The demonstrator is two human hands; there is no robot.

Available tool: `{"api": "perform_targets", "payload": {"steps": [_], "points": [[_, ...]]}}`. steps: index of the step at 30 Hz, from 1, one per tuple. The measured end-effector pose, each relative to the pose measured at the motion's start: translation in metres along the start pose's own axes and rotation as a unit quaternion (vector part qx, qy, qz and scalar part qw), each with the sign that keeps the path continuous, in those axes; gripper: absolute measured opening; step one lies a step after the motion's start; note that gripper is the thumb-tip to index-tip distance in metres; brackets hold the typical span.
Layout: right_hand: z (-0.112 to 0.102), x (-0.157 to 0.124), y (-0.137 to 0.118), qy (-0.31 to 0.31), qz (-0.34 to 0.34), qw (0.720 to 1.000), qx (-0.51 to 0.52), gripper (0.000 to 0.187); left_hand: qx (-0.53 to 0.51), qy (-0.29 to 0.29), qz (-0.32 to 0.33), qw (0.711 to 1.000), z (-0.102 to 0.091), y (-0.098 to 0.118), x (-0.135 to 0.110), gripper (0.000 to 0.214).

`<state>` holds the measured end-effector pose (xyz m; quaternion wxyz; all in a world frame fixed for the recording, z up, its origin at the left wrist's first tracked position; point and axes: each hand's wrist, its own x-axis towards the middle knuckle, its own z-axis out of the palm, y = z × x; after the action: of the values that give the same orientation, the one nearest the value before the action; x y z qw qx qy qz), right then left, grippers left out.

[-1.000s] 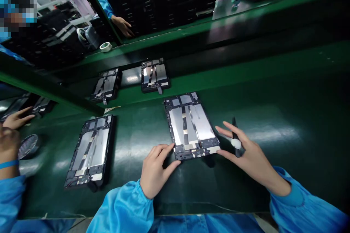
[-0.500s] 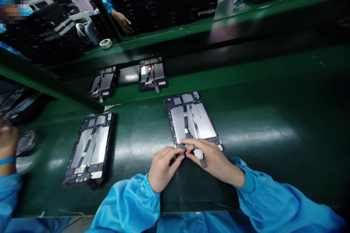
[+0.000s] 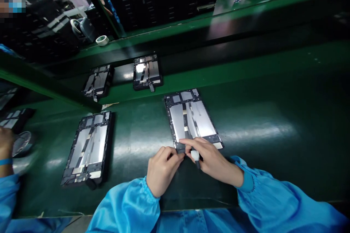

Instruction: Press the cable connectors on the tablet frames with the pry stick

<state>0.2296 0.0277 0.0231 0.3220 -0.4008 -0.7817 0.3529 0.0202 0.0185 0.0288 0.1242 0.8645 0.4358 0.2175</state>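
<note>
An opened tablet chassis [image 3: 191, 120] with silver battery panels lies on the green belt in front of me. Both hands meet at its near edge. My left hand [image 3: 161, 169] pinches that near edge with thumb and forefinger. My right hand [image 3: 212, 160] has its fingers curled round a dark pen-like tool with a white band [image 3: 195, 155], and its forefinger reaches onto the chassis edge beside my left fingertips.
A second opened chassis [image 3: 89, 147] lies to the left on the belt, two more [image 3: 147, 71] farther back. A tape roll [image 3: 102, 40] sits on the far ledge. A co-worker's blue-sleeved hand [image 3: 5, 149] is at the left edge by a round mesh object [image 3: 22, 143].
My right hand swung in from the right of the chassis to its near edge, closing round the tool. My left hand shifted slightly right to meet it. The far chassis drifted left.
</note>
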Motion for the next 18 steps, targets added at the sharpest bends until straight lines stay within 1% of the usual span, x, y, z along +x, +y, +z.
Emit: {"api": "perform_targets", "payload": {"steps": [2,3,6,11,14,18], "points": [[0.001,-0.001,0.001,0.005,-0.010,1.000,-0.006,0.069,0.074,0.008,0.052,0.996,-0.003,-0.001,-0.007,0.023],[0.002,-0.001,0.001,0.008,-0.012,1.000,-0.008,0.069,0.092,0.005,0.070,0.993,-0.004,-0.003,-0.010,0.026],[0.002,-0.002,0.000,0.015,-0.015,1.000,-0.008,0.070,0.113,-0.004,0.099,0.989,-0.007,-0.007,-0.016,0.031],[0.001,-0.001,0.000,0.023,-0.006,1.000,0.006,0.068,0.141,-0.013,0.145,0.979,-0.010,-0.012,-0.013,0.033],[0.000,0.000,0.000,0.022,0.000,1.000,0.001,0.064,0.150,-0.008,0.160,0.976,-0.008,-0.012,-0.011,0.035],[-0.010,-0.004,-0.003,0.027,0.002,0.999,0.018,0.051,0.170,-0.014,0.141,0.975,-0.004,-0.008,-0.012,0.037]]}}
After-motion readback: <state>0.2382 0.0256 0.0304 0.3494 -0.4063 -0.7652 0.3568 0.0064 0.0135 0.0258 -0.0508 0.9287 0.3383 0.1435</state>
